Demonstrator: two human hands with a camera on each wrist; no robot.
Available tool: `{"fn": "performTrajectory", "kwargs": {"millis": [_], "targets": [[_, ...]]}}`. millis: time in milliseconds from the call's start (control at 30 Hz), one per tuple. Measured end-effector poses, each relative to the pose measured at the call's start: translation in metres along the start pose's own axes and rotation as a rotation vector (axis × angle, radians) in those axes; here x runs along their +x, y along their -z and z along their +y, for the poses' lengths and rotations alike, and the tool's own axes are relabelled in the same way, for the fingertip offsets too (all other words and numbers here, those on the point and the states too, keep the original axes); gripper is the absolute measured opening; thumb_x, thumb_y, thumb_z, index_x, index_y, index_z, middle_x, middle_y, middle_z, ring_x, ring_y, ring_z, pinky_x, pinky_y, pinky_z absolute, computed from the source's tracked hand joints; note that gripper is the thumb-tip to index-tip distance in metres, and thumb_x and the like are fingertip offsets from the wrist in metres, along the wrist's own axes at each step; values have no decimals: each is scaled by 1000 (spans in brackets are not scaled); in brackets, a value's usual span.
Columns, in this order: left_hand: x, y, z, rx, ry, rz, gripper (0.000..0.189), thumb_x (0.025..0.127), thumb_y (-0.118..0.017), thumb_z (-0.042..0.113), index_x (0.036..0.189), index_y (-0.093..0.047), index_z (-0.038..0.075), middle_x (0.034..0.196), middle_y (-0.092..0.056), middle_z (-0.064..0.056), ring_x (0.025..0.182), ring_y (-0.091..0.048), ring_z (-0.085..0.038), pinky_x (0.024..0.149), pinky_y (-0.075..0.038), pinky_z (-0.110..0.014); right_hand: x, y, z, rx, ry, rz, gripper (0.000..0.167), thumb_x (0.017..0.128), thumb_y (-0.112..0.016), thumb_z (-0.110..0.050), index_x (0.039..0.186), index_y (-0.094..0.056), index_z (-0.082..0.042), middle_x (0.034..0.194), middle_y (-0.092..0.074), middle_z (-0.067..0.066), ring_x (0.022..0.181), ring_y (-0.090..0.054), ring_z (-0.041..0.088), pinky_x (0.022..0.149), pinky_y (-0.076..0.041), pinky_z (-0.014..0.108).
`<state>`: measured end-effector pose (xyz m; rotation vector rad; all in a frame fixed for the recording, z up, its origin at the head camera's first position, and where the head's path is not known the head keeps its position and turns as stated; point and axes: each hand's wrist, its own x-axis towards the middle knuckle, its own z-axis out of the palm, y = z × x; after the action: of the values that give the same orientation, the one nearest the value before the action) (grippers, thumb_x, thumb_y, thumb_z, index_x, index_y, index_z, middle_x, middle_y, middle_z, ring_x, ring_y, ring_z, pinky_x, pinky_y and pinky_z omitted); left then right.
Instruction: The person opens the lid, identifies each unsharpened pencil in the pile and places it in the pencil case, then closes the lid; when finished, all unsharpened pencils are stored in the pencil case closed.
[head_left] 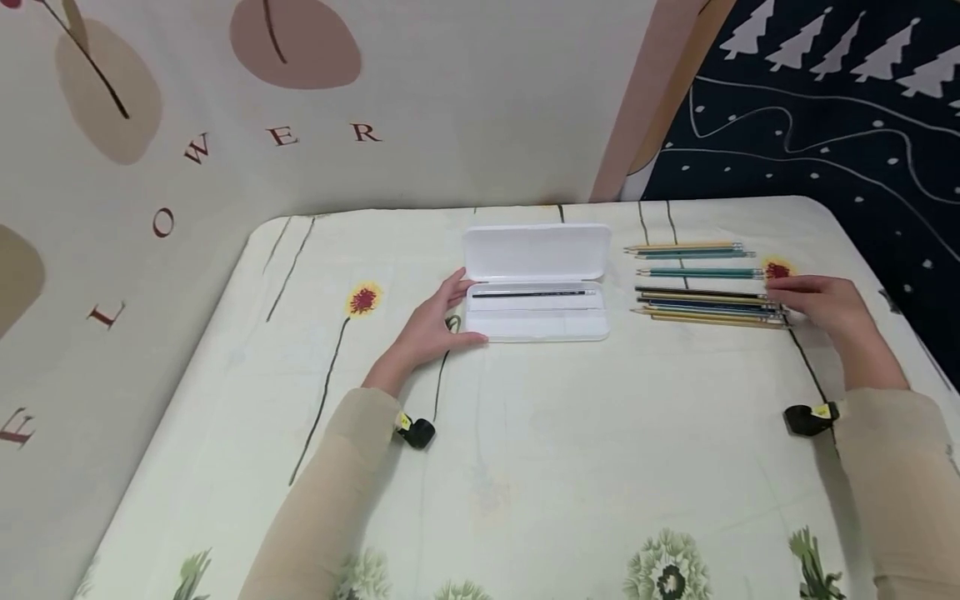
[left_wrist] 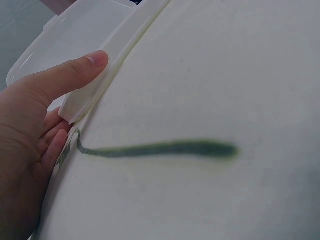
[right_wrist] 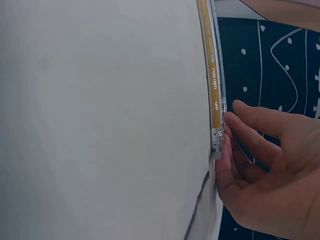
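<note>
A white pencil case [head_left: 536, 327] lies with its lid [head_left: 537, 252] raised at the back. Inside rests a single dark pencil [head_left: 528, 293] along the rear. My left hand [head_left: 431, 323] grips the case's left end; in the left wrist view its thumb [left_wrist: 80, 72] lies over the front edge, with the other fingers around the corner. To the right, a group of pencils [head_left: 705, 305], dark and yellow, lies side by side. My right hand [head_left: 825, 302] is at their eraser ends, its fingertips touching or close to them. In the right wrist view a yellow pencil [right_wrist: 214, 80] is nearest; no pencil shows between the fingers.
Behind that group lie a teal pencil pair [head_left: 701, 273] and several yellow and teal pencils [head_left: 686, 248]. A floral cloth [head_left: 562, 467] covers the table. A pale printed wall covering [head_left: 450, 100] and a dark tree-patterned fabric [head_left: 810, 150] border it.
</note>
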<state>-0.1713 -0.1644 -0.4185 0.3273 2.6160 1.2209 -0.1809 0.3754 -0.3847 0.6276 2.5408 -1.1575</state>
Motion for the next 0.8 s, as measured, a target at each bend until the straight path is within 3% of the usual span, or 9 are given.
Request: {"fn": "performTrajectory", "kwargs": {"millis": [100, 133, 300, 533, 600, 700, 800], "targets": [[-2, 2, -2, 0, -3, 4, 115, 77, -86, 39, 161, -11, 22, 162, -36, 3, 148, -38, -21, 125, -28, -41, 2, -7, -5, -95, 75, -10, 66, 98, -55, -50, 147, -48, -6, 160, -26, 29, 138, -26, 45, 110, -31, 60], [-2, 3, -2, 1, -2, 5, 115, 76, -86, 39, 161, -11, 22, 162, -36, 2, 148, -38, -21, 125, -28, -41, 3, -8, -6, -119, 97, -6, 63, 99, -56, -46, 145, -49, -3, 156, -30, 30, 134, -29, 45, 105, -35, 57], [-2, 3, -3, 7, -3, 5, 116, 76, -86, 40, 161, -10, 21, 162, -36, 2, 148, -38, -21, 125, -28, -42, 7, -13, -7, -182, 154, 23, 49, 101, -58, -32, 135, -57, 3, 141, -43, 31, 113, -39, 40, 81, -36, 37], [-1, 1, -3, 6, -7, 8, 115, 76, -87, 38, 161, -11, 21, 161, -36, 1, 148, -39, -22, 125, -29, -41, 7, -12, -6, -197, 165, 21, 48, 102, -56, -30, 134, -54, 6, 138, -42, 31, 110, -38, 41, 79, -35, 36], [0, 1, -3, 7, -9, 5, 115, 76, -87, 38, 161, -11, 21, 161, -36, 1, 148, -39, -22, 125, -29, -41, 5, -10, -4, -186, 170, 21, 48, 101, -56, -35, 132, -57, 2, 137, -44, 29, 109, -38, 39, 78, -36, 36], [0, 0, -2, 7, -11, -1, 115, 77, -86, 39, 161, -10, 21, 161, -36, 2, 148, -39, -22, 125, -29, -40, 1, -6, 1, -149, 154, 29, 38, 97, -58, -47, 121, -68, -18, 136, -47, 23, 109, -39, 33, 78, -36, 31], [1, -1, -2, 9, -10, -3, 115, 77, -86, 39, 161, -10, 21, 161, -37, 2, 148, -39, -22, 125, -29, -41, -3, -2, 5, -109, 128, 42, 24, 93, -60, -57, 106, -67, -38, 131, -50, 11, 110, -40, 29, 79, -36, 29]]}}
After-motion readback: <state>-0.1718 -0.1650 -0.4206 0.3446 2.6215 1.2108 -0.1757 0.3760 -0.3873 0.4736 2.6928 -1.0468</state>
